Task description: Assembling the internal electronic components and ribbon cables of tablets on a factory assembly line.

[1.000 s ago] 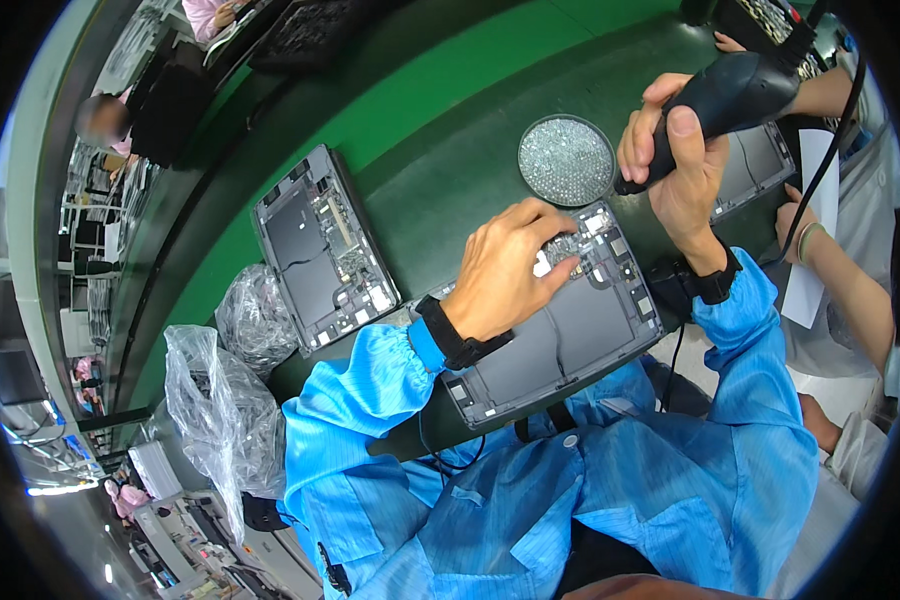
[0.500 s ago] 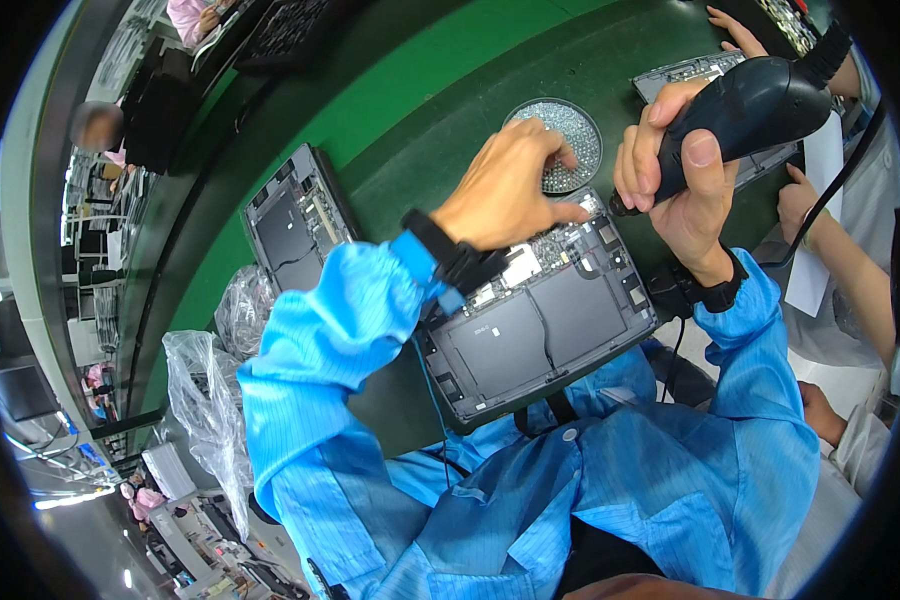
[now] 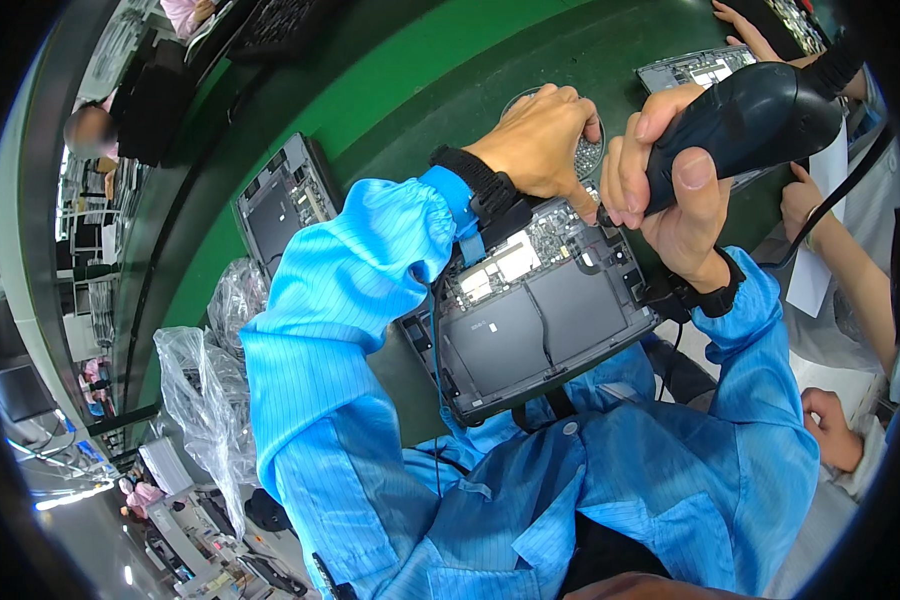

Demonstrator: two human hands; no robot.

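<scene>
A laptop with its bottom cover off (image 3: 530,315) lies before me, batteries towards me and circuit board on the far side. My right hand (image 3: 680,190) is closed round a black electric screwdriver (image 3: 740,125), its tip end by the laptop's far right corner. My left hand (image 3: 545,140) is over the far edge, fingers curled above a round dish of small metal screws (image 3: 590,158). Its thumb is stretched apart from the fingers, down beside the screwdriver's tip. Nothing shows between thumb and fingers; the fingertips are partly hidden. The hand covers much of the dish.
Another opened laptop (image 3: 285,205) lies at left, near crumpled clear plastic bags (image 3: 205,375). At far right a co-worker's hand (image 3: 800,205) is near a third opened laptop (image 3: 685,72). A black cable (image 3: 835,195) runs from the screwdriver side past that co-worker.
My left hand has moved right and slightly away from me, bringing its thumb to the screwdriver's tip. The screwdriver has shifted slightly, still in my right hand.
</scene>
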